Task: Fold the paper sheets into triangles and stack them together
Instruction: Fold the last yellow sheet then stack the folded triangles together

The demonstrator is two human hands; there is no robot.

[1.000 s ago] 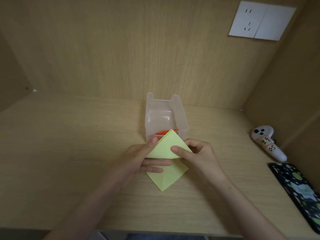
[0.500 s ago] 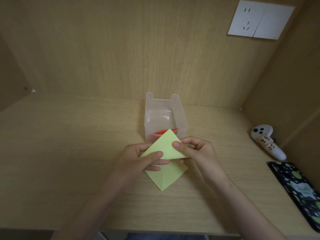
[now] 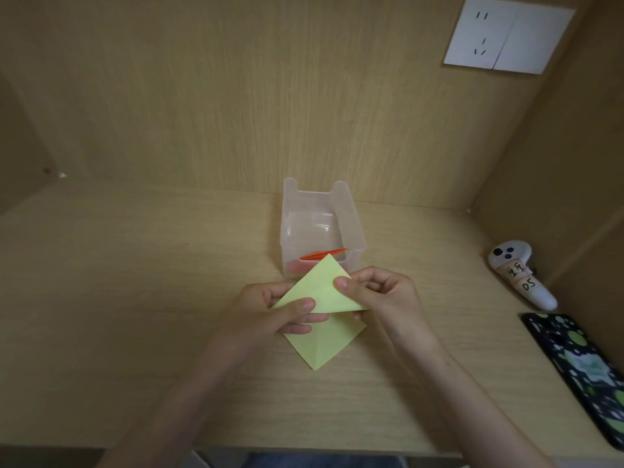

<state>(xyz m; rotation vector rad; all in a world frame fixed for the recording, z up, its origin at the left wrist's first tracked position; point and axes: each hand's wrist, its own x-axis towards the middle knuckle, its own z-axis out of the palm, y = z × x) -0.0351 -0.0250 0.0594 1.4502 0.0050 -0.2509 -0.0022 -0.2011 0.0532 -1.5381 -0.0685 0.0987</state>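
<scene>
Desk [image 3: 118,298] fills the lower frame, wood back wall [image 3: 236,96] above it, socket plate [image 3: 506,35] upper right. Phone [image 3: 580,373] at the lower right edge, controller [image 3: 520,275] just above it, both well clear of the work. Clear box [image 3: 290,211] sits centre frame at the back of the desk with orange paper [image 3: 322,255] inside. That is probably the finished stack, but I can't count it. Yellow sheet [image 3: 319,288] is centre frame, just in front of the box, turned diamond-wise and held by both hands. Left hand [image 3: 266,312] pinches the flap's left corner, left thumb [image 3: 302,305] on top and fingers under. Right hand [image 3: 381,295] pinches the right side, right thumb [image 3: 347,285] on top. Both are clamped on the sheet, holding nothing else. Step, as I read it: diagonal fold, top corner down to bottom corner. To do it well: match the tips first, hold them with one thumb, then run the other thumb outward along the fold from the middle. Press against the desk, not in the air, or the edges will skew and the stack won't sit flush. Sheet look: pale yellow, matte, thin, holds its shape. Upper half is raised as a flap, tip pointing at the box. Lower half points to the bottom of the frame and has a straight crease from the middle to the bottom corner. Can't tell if the lower half touches the desk.
</scene>
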